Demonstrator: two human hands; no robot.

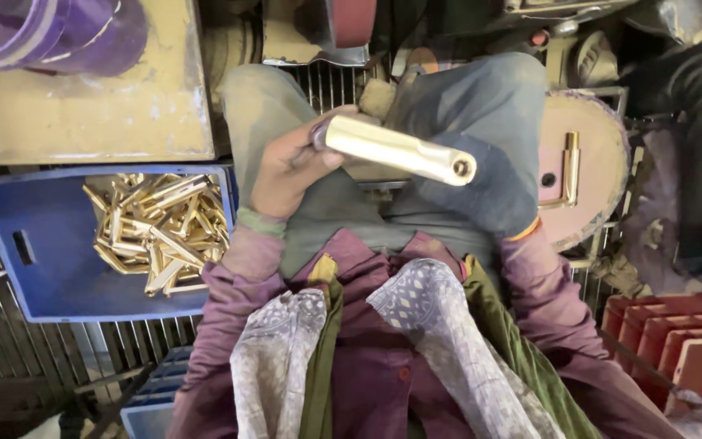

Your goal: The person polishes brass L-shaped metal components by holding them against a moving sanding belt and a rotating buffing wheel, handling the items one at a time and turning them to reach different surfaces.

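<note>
At the left of the frame I see a blue crate (50,268) with a heap of brass parts (160,232) in its right end. At centre my left hand (290,167) is clenched around one end of a shiny brass tube (400,150), which slants down to the right above my lap. My right hand is hidden under a grey cloth (481,138), so I cannot tell its grip, and at the right edge one more brass piece (569,171) lies on a round pinkish disc (591,138), above red crates (676,341) in the lower right corner.

Polished brass tube (400,149), 1 end gripped, lies slanted across the lap.
</note>
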